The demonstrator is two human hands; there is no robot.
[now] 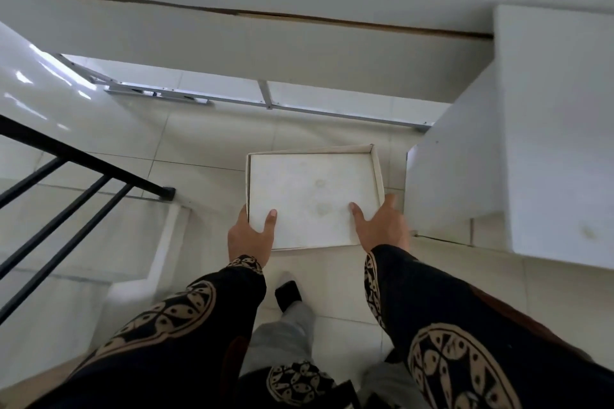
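A shallow white open box (312,189) with low side walls is held in front of me above the tiled floor, its inside empty and faintly stained. My left hand (249,236) grips its near left corner, thumb lying inside the box and fingers under it. My right hand (382,226) holds the near right corner, thumb on the inside and fingers along the outer wall. Both arms wear dark sleeves with a tan pattern.
A black stair railing (83,169) runs along the left above descending steps (83,242). A white cabinet (518,159) stands close on the right. Ahead lies a sliding-door track (265,103) in the white tiled floor (206,143). My foot (288,292) is below the box.
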